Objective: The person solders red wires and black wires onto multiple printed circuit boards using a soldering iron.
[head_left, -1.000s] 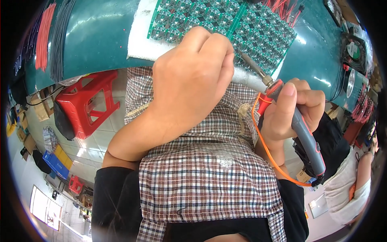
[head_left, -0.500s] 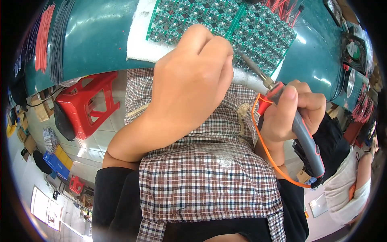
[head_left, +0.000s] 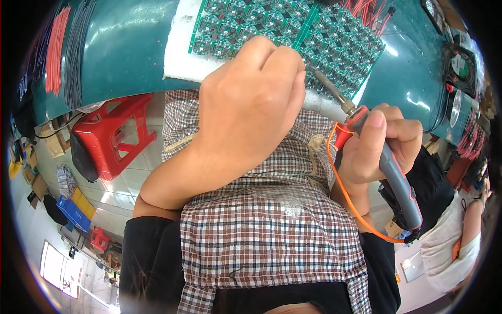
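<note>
Grey and red, the soldering iron (head_left: 398, 180) sits gripped in the fingers of the right hand (head_left: 374, 146), its long axis slanting up and leftward so that its metal tip (head_left: 325, 81) ends over the green circuit-board panel (head_left: 342, 44), just beside the left hand (head_left: 248, 102); whether it touches, I cannot tell. Nearer to the panel, the left hand arches over its near edge, fingers curled and tips hidden, so anything pinched there cannot be told. Beneath the panel lies white foam (head_left: 183, 65) on the green tabletop (head_left: 130, 52).
</note>
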Demonstrator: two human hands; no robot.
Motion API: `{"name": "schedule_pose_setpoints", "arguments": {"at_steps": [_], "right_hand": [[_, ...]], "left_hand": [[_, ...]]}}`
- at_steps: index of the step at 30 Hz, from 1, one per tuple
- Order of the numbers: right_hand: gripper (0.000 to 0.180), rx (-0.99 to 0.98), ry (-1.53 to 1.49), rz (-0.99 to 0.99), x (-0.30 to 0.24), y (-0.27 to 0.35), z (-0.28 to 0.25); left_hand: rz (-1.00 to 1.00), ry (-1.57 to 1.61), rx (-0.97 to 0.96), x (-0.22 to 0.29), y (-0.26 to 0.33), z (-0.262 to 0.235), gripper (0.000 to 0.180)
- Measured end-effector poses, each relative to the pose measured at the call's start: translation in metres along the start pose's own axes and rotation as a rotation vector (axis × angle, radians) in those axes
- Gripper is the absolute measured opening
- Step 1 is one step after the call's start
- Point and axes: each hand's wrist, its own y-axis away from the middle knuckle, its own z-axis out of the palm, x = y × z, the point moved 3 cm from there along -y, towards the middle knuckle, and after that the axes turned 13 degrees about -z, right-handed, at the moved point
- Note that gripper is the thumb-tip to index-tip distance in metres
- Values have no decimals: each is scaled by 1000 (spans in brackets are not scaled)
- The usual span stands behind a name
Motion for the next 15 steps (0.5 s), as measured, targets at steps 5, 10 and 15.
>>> {"name": "schedule_pose_setpoints", "arguments": {"at_steps": [5, 10, 15], "right_hand": [[27, -7, 8, -11, 0, 0, 0], [26, 2, 22, 6, -1, -1, 1], [28, -61, -36, -69, 6, -1, -16]], "left_hand": [[11, 43, -24, 0, -2, 1, 9], [38, 54, -33, 2, -2, 0, 9], [4, 24, 25, 4, -5, -10, 7]]}}
